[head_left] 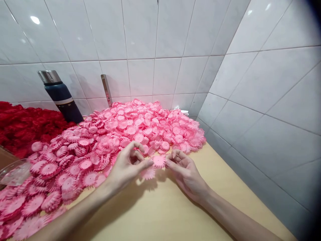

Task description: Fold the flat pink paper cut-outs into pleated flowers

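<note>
Between my two hands, just above the table, is a pink scalloped flower piece (159, 161). My left hand (129, 163) is closed, its thumb against the piece's left edge. The right edge is pinched by the thumb and fingers of my right hand (185, 172), whose fingertips are partly hidden. Another pink flower piece (148, 173) shows just below, near the left thumb; whether it is held or lies on the table I cannot tell. Behind both hands spreads a large heap of similar pink flower pieces (135, 129).
A dark blue bottle (66, 102) with a steel cap stands at the back left, by a heap of red pieces (27, 125). A clear plastic container (16, 172) sits at the left edge. White tiled walls (140, 77) bound the wooden table (155, 214) behind and right.
</note>
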Demonstrator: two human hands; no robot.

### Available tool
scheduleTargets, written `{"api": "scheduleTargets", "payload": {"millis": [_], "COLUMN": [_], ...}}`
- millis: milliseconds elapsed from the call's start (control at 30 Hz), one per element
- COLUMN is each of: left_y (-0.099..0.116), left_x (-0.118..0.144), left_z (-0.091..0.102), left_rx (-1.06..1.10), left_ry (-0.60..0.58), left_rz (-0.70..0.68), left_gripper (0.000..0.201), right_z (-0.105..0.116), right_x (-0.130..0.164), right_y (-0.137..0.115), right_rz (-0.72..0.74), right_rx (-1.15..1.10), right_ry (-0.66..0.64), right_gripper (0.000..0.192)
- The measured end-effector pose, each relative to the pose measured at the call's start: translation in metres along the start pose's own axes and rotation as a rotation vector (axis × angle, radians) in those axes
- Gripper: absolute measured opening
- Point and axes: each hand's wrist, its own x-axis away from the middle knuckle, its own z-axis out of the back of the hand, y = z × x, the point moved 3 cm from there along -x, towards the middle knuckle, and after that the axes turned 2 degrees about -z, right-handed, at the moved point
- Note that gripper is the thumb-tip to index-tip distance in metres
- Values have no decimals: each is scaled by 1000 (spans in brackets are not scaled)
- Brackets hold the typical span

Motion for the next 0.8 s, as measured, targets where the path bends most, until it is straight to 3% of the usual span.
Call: {"api": "scheduleTargets", "payload": {"millis": [100, 267, 300, 367, 433, 500, 600, 667, 733, 800], "left_y": [14, 28, 30, 34, 39, 40, 34, 30, 24, 13], "left_x": [-1, 6, 6, -1, -10, -16, -20, -14, -4, 7], "left_z": [10, 26, 33, 52, 74, 83, 71, 49, 23, -3], "left_rx": [-58, -246, -272, -304, -327, -354, -452, -566, -622, -563], "left_ry": [-37, -373, -388, -166, 231, 477, 473, 410, 294, 66], "left_rz": [-36, 35, 37, -47, -202, -313, -349, -413, -456, -398], "left_gripper": [24, 11, 10, 14, 16, 21, 34, 21, 13, 19], "right_z": [-2, 14, 17, 18, 13, 6, 2, 3, 6, 6], "right_x": [0, -9, -10, -11, -10, -7, -5, -4, -4, -3], "right_y": [3, -4, -7, -10, -9, -4, 2, 3, 3, 2], "right_rz": [34, 96, 107, 111, 86, 53, 23, 38, 59, 79], "right_rx": [30, -1, -8, 3, 37, 76, 134, 172, 203, 230], "right_ry": [3, 120, 148, 151, 98, 37, 0, -5, -33, -84], "right_gripper": [33, 35, 35, 32, 29, 27, 26, 25, 22, 19]}}
